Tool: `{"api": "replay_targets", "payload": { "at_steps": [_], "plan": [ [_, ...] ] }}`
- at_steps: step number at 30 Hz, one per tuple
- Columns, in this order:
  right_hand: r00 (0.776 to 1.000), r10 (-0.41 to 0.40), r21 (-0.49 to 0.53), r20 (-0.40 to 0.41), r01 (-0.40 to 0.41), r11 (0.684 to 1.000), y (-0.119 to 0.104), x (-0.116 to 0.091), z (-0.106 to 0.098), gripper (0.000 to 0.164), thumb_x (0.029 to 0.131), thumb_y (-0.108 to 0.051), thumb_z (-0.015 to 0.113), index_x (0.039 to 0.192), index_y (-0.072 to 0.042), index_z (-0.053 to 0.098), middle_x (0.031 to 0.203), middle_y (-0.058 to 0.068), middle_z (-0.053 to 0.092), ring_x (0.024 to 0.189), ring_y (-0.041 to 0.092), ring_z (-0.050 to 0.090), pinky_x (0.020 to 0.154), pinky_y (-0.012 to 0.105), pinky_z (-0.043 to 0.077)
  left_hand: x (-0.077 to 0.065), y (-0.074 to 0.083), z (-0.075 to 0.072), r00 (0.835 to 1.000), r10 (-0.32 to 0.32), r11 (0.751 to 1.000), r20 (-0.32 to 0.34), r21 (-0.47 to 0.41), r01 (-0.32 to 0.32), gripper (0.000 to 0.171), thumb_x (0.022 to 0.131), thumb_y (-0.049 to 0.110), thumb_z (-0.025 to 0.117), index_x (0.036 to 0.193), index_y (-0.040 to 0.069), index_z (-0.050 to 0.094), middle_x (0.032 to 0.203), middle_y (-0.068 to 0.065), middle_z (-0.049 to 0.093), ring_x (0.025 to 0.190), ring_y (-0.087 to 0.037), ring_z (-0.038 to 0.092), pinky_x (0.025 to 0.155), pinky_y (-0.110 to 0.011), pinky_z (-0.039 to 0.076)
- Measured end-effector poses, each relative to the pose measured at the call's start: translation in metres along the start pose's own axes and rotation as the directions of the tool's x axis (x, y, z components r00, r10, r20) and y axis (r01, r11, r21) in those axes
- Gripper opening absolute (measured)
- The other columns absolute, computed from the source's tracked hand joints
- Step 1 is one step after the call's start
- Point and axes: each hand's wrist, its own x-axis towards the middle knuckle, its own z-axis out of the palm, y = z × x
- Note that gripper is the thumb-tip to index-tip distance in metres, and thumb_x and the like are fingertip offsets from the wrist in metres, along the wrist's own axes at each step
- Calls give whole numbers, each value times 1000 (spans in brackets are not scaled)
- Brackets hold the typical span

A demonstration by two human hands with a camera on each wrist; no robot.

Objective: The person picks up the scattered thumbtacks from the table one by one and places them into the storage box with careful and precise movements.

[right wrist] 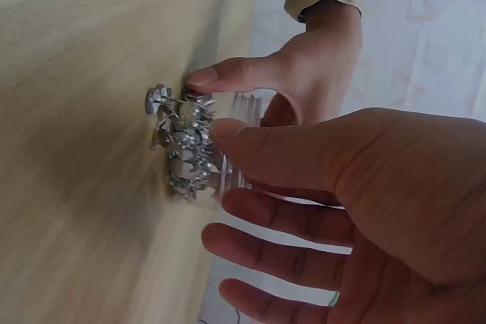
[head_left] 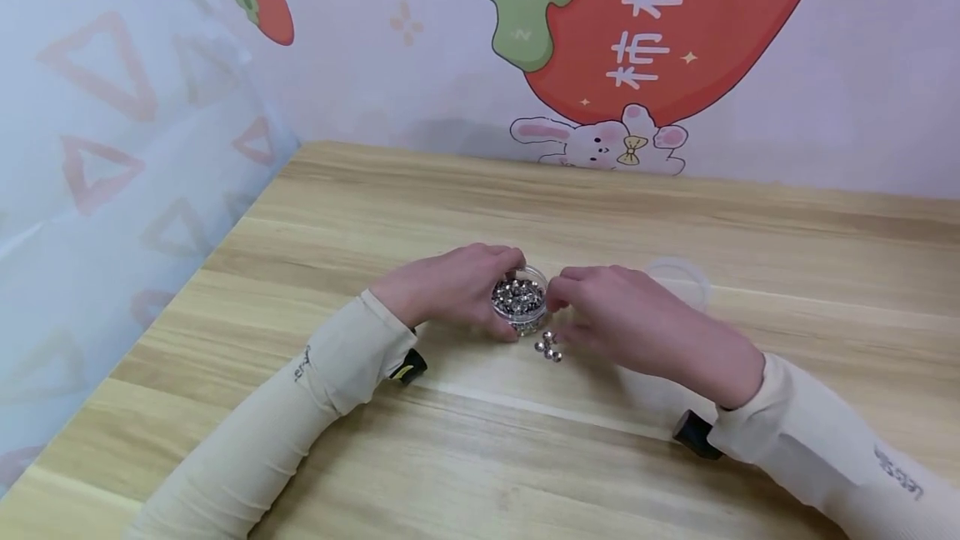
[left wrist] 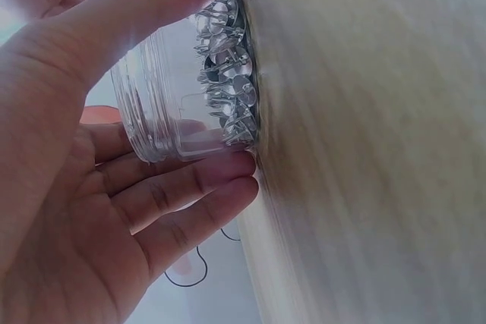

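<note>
My left hand (head_left: 468,286) grips a small clear round jar (left wrist: 163,104) standing on the table, thumb on one side and fingers around the other. Silver thumbtacks (left wrist: 228,73) lie heaped in the jar, their pins and domed heads showing through the wall. Beside the jar's near right side, my right hand (head_left: 626,319) hovers with its fingers spread and gently bent, the fingertips close to the rim. Its thumb and fingers stand apart in the right wrist view, with nothing seen between them. Several loose thumbtacks (head_left: 549,347) lie on the table below the right fingertips.
A clear round lid (head_left: 686,277) lies on the wooden table (head_left: 450,457) behind the right hand, partly hidden by it. Black wrist devices (head_left: 697,434) stick out under both sleeves. A printed cloth (head_left: 360,48) hangs along the table's back and left edges.
</note>
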Motion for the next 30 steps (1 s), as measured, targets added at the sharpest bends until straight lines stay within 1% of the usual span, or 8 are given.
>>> {"api": "replay_targets", "payload": {
  "at_steps": [2, 5, 13, 18, 21, 23, 26, 30],
  "plan": [
    [1000, -16, -8, 17, 16, 1000, 1, 1, 3, 14, 77, -10, 79, 88, -14, 71, 83, -3, 68, 66, 10, 58, 60, 35, 55, -1, 0, 0, 1000, -8, 1000, 0, 1, 8, 69, 67, 42, 84, 119, 8, 53, 110, -2, 65, 94, -13, 60, 87, -30, 53],
    [999, -44, -22, 30, 45, 999, 2, 3, 8, 12, 77, -8, 78, 79, -16, 69, 76, -5, 64, 62, 9, 55, 57, 34, 54, -2, 0, -1, 1000, -18, 1000, -7, -2, 18, 69, 67, 42, 84, 119, 9, 53, 110, -1, 64, 95, -12, 59, 87, -29, 53],
    [998, -46, -20, 44, 47, 999, 5, 5, 19, 24, 79, -2, 72, 66, -19, 62, 67, -7, 58, 57, 10, 47, 49, 30, 45, 1, 1, -2, 1000, -9, 1000, 0, -18, 9, 70, 67, 40, 83, 120, 7, 52, 111, -2, 64, 95, -13, 59, 89, -30, 52],
    [998, -50, -16, 30, 51, 999, 5, 4, 21, 29, 79, 1, 69, 62, -19, 58, 65, -6, 54, 57, 10, 44, 48, 28, 41, 1, 1, -1, 1000, -2, 1000, 5, -26, 2, 70, 66, 39, 85, 119, 6, 53, 111, -5, 64, 97, -16, 59, 91, -33, 52],
    [999, -43, -25, 21, 43, 999, 5, 2, 13, 25, 80, 1, 69, 66, -19, 63, 67, -6, 57, 59, 11, 47, 51, 30, 46, 3, 2, 0, 1000, -5, 1000, -2, -19, 5, 70, 66, 39, 85, 118, 7, 53, 110, -3, 64, 96, -15, 59, 90, -33, 53],
    [999, -34, -34, -3, 33, 999, 3, 3, 5, 20, 80, 0, 71, 71, -17, 68, 69, -6, 61, 62, 11, 51, 54, 32, 51, 3, 1, 0, 1000, -6, 1000, -4, -25, 6, 69, 66, 40, 84, 118, 8, 53, 110, -3, 64, 95, -14, 59, 89, -32, 53],
    [997, -27, -29, -76, 25, 999, 1, 5, -6, 12, 78, -3, 77, 81, -14, 74, 75, -4, 66, 65, 12, 57, 60, 35, 56, 3, 0, 0, 1000, -4, 1000, 1, -17, 4, 69, 67, 41, 83, 119, 8, 53, 112, -2, 64, 96, -13, 59, 88, -30, 53],
    [979, -70, 33, -193, 78, 996, 0, 14, -6, 12, 78, -3, 78, 88, -8, 74, 80, 2, 70, 68, 12, 61, 63, 35, 59, 1, -1, -1, 1000, -9, 1000, 22, -7, 9, 68, 68, 42, 82, 121, 11, 52, 115, -2, 64, 98, -12, 59, 89, -29, 52]
  ]
}}
